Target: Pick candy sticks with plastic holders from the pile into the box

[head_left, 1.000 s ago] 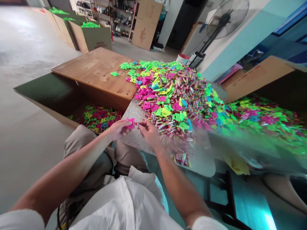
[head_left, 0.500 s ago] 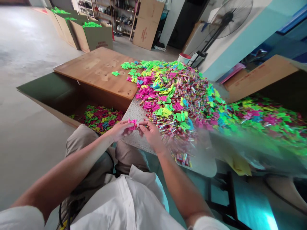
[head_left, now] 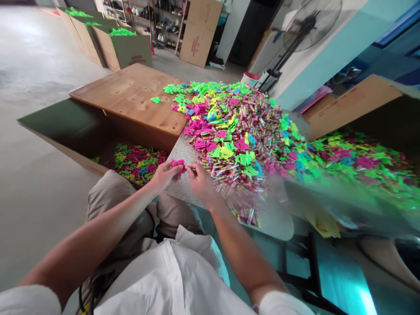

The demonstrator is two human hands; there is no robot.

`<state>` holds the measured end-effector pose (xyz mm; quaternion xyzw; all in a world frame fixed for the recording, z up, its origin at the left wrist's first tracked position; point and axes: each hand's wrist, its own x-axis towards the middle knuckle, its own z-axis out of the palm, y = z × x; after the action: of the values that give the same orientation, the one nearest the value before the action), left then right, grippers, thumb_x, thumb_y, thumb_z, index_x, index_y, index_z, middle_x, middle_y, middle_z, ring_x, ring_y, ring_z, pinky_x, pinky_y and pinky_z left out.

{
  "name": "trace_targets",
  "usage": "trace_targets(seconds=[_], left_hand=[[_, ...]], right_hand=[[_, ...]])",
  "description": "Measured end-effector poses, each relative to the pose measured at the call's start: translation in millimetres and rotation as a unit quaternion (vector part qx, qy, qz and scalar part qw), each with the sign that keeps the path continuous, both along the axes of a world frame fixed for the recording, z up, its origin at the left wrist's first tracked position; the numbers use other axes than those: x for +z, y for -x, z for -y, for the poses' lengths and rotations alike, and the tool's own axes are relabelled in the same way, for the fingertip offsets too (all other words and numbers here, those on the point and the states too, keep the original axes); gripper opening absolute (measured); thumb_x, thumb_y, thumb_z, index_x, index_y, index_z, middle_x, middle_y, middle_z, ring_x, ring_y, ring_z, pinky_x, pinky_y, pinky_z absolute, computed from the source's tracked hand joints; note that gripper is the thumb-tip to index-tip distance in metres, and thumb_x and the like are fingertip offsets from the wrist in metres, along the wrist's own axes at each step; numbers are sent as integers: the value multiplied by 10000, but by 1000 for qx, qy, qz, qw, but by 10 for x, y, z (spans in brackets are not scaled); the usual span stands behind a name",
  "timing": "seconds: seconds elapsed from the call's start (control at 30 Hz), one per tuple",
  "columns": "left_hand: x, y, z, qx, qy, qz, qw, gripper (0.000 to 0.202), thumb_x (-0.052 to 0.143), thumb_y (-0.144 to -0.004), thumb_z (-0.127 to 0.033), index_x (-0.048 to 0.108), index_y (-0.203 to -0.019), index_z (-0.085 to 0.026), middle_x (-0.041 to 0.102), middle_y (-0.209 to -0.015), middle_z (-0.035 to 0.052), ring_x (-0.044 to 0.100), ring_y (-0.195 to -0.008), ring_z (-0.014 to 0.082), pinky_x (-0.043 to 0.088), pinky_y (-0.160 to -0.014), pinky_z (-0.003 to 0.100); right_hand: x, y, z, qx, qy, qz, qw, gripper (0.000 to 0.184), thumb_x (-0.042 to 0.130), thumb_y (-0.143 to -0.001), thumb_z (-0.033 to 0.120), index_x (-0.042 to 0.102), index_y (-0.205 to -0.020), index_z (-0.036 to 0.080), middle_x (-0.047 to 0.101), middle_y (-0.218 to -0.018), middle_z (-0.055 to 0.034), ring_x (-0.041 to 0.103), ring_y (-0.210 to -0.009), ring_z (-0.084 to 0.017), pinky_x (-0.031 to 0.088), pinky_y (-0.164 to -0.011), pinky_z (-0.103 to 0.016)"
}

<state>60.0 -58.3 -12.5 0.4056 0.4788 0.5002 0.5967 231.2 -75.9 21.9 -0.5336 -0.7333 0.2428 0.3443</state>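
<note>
Between the thumb and fingers of my left hand (head_left: 163, 176) is a pink plastic piece (head_left: 178, 163) with slots, held over the table's near corner. My right hand (head_left: 201, 184) pinches a thin little stick (head_left: 188, 168), its end at the right side of the pink piece. Fingers cover most of the stick, so its kind is unclear. Beyond both hands, a pile of small printed tubes with red ends (head_left: 241, 177) covers the speckled tabletop (head_left: 183, 190). Green, pink, yellow and blue plastic pieces (head_left: 226, 152) lie among them.
Left of my hands, an open carton (head_left: 82, 162) holds colourful pieces beneath a wooden board (head_left: 127, 94). To the right, another carton (head_left: 354, 103) lies tipped with pieces spilling out. Cartons of green pieces (head_left: 133, 52) and a fan (head_left: 305, 28) stand farther back.
The pink piece has turned a little in my left hand. My right fingers have closed in on its side with the stick. The whole view has shifted slightly.
</note>
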Motion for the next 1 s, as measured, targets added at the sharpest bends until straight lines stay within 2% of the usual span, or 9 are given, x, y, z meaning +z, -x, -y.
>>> trace_targets(seconds=[0.07,0.17,0.33,0.5,0.6,0.7,0.83,1.0], left_hand=[[7,8,7,1,-29,-28,999,346,797,-784,-481,756,-886,-152,675,-647,18,551,-516,110,408,-503,231],[19,40,39,-5,-48,-48,998,349,780,-811,-488,766,-912,-155,681,-656,17,564,-529,114,416,-513,232],[48,93,68,-21,-6,6,1000,340,810,-792,-466,774,-904,-146,702,-690,30,587,-554,118,428,-516,229],[112,85,77,-53,68,139,987,290,870,-739,-381,764,-863,-141,721,-749,39,578,-546,91,451,-503,206],[155,55,76,-75,91,213,970,249,866,-746,-335,744,-817,-130,662,-655,14,557,-516,80,438,-474,186],[176,34,64,-91,96,260,957,216,853,-757,-295,730,-795,-121,614,-601,-2,557,-515,81,444,-469,177],[196,28,65,-94,110,275,950,225,855,-746,-289,736,-823,-114,667,-682,25,568,-540,80,467,-491,181],[228,17,94,-86,137,250,955,212,845,-739,-288,710,-804,-138,640,-666,14,552,-532,93,473,-511,214]], right_hand=[[-12,23,20,-16,-9,3,1000,250,458,-1031,343,661,-1054,198,724,-1072,-120,680,-1008,-234,509,-928,-350],[-58,23,44,-22,-3,-30,999,251,482,-1024,377,662,-1075,209,727,-1052,-101,680,-971,-230,518,-907,-355],[-115,-54,-23,15,78,-163,984,242,567,-974,438,660,-1034,222,706,-904,-39,654,-804,-186,534,-773,-321],[-187,-128,-100,44,184,-318,929,312,697,-877,498,675,-1021,222,673,-802,-1,608,-670,-149,537,-678,-304],[-250,-132,-106,38,213,-400,891,355,747,-834,513,680,-1039,230,678,-817,0,600,-650,-141,546,-647,-299],[-291,-119,-95,23,226,-435,871,353,769,-819,499,683,-1031,230,677,-819,-2,600,-644,-135,551,-626,-289],[-300,-117,-70,15,215,-424,880,338,748,-838,489,679,-1042,227,681,-824,-3,617,-670,-138,562,-636,-282],[-272,-119,-39,10,194,-346,918,374,668,-881,539,665,-1082,224,703,-873,-17,640,-678,-149,578,-676,-309]])
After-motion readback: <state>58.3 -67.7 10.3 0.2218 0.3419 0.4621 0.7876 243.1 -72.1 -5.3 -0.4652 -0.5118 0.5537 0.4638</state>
